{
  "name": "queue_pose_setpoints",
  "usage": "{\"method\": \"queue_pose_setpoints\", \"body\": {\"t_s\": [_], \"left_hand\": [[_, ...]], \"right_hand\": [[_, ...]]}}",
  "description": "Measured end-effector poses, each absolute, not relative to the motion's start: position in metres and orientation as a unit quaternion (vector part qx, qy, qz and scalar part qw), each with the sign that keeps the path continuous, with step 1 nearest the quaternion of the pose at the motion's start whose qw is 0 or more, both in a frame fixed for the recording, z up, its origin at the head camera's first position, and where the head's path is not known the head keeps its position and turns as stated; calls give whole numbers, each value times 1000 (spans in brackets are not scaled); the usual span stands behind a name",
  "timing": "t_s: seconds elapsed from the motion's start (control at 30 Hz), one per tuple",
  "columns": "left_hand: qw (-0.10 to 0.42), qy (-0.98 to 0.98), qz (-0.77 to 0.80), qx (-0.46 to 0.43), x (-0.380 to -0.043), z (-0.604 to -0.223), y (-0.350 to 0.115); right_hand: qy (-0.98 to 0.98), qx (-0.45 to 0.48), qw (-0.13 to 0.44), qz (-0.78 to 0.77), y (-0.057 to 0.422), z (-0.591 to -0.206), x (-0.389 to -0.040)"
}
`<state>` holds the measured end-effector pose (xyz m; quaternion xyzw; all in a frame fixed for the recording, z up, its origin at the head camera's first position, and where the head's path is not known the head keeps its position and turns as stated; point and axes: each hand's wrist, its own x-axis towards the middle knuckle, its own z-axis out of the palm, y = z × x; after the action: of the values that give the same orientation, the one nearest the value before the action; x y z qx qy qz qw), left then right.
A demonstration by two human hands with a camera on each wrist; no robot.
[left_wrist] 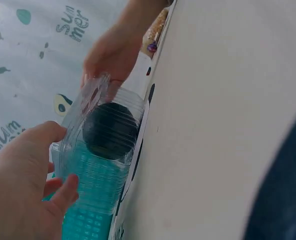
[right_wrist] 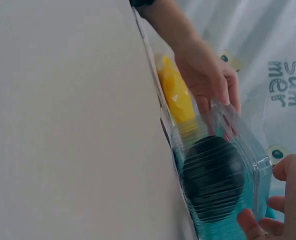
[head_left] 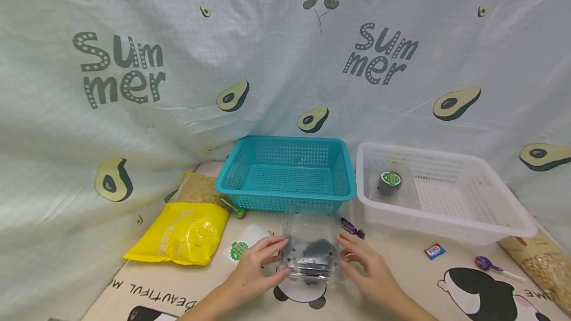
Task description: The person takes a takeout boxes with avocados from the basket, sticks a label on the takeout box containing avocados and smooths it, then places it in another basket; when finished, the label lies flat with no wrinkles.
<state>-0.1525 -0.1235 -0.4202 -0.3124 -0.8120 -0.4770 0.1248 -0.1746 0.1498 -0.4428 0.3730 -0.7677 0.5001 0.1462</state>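
Note:
A clear plastic clamshell box (head_left: 311, 232) is between my two hands in the head view, in front of the turquoise basket (head_left: 285, 194). Inside it lies a dark, round fruit (left_wrist: 110, 130), seen through the ribbed plastic. My left hand (head_left: 254, 264) holds the box's left side, fingertips and thumb spread along the rim. On the opposite side my right hand (head_left: 370, 264) grips the rim the same way. In the right wrist view the box (right_wrist: 255, 150) shows its flanged edge right at the fingertips of the right hand.
At right, a white basket (head_left: 446, 227) holds another clear box with a green-labelled dark fruit (head_left: 389, 182). A yellow pasta bag (head_left: 187, 234) and a green-printed label sheet (head_left: 241, 249) lie left. Wrapped candies (head_left: 434, 250), a lollipop (head_left: 484, 262) and a grain bag (head_left: 546, 266) lie right.

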Motion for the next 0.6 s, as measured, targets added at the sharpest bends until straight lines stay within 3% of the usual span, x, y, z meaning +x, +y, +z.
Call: {"method": "queue_pose_setpoints", "body": {"t_s": [0.27,0.43,0.6], "left_hand": [[110,-837,-442,-304,-163,-427,-142],[117,-920,-336,-164,-170,-420,-168],[61,-958,-274,-52,-178,-421,-193]], "right_hand": [[-764,374,161,501,151,-447,-177],[-784,323,166,504,152,-450,-178],[-795,299,158,504,155,-453,-179]]}}
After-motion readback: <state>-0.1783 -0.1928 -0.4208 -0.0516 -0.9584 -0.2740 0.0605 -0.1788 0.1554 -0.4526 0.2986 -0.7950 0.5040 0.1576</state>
